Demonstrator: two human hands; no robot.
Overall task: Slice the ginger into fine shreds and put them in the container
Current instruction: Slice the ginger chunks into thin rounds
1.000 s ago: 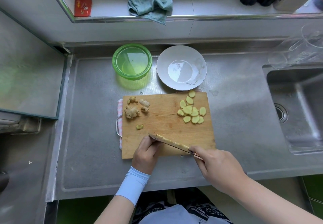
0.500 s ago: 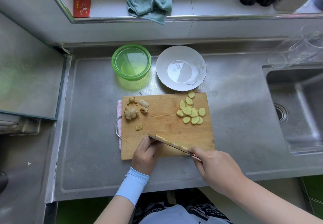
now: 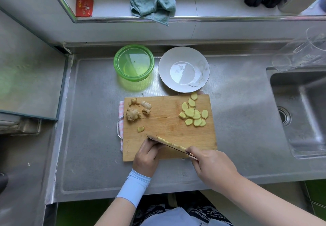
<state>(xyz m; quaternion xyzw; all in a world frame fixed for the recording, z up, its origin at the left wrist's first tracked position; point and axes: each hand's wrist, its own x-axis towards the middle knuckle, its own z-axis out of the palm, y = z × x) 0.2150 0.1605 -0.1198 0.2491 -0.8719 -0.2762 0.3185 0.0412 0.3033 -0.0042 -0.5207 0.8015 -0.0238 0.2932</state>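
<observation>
The step in hand looks like slicing, with shredding yet to come; the right hand [image 3: 211, 165] is clenched round the handle of the knife [image 3: 169, 144], whose blade lies slanted across the near edge of the cutting board [image 3: 169, 130], tip toward 10 o'clock; the left hand [image 3: 146, 157] sits at the board's 7 o'clock corner with its fingers curled against the blade; what they pin down, if anything, is hidden under hand and steel, so I cannot tell its grasp.

The task's ginger is all on the board; a loose pile of pale ginger slices [image 3: 194, 114] lies at 2 o'clock, unpeeled ginger knobs [image 3: 133, 114] at 10 o'clock, and one small offcut [image 3: 140, 129] just beyond the knife tip; no shreds are visible.

The green container [image 3: 116, 66] stands on the tabletop [image 3: 88, 137] past the board at 11 o'clock, and I see no ginger in it; a white plate [image 3: 183, 54] sits beside it at 1 o'clock, touching or nearly touching the board's far edge.

By my reading the task is well short of half done; the next move calls for stacking the slices flat, knuckles guiding the blade, and cutting narrow strips; the stack may slide, and the fingertips are close to the edge.
</observation>
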